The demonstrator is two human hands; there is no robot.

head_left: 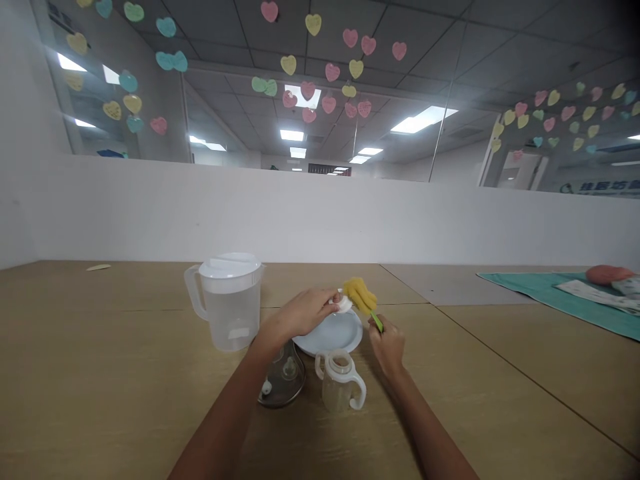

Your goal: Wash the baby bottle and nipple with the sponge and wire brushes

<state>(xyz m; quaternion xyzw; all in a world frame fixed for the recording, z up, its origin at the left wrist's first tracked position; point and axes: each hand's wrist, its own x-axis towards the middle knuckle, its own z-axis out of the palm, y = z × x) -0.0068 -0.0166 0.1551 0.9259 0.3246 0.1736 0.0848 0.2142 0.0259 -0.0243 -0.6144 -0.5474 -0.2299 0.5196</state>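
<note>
My left hand point(313, 311) pinches a small white bottle collar point(343, 304) above the far part of a pale plate or shallow basin point(327, 335). In my right hand point(389, 343) is the green handle of a bottle brush point(360, 295), whose yellow sponge head is beside the collar; whether they touch is unclear. Nearer to me stands a clear baby bottle point(337, 383) with two white handles and an open top. Partly under my left forearm sits a dark, shiny dish point(287, 383) with small pieces in it, one of them resembling a nipple.
A lidded translucent pitcher point(233, 313) with water in it stands left of the plate. On the right, a teal cloth point(530, 287) bears a reddish item point(609, 274) and patterned fabric. A thin flat piece point(99, 267) lies far left. A low white wall point(300, 220) borders the table.
</note>
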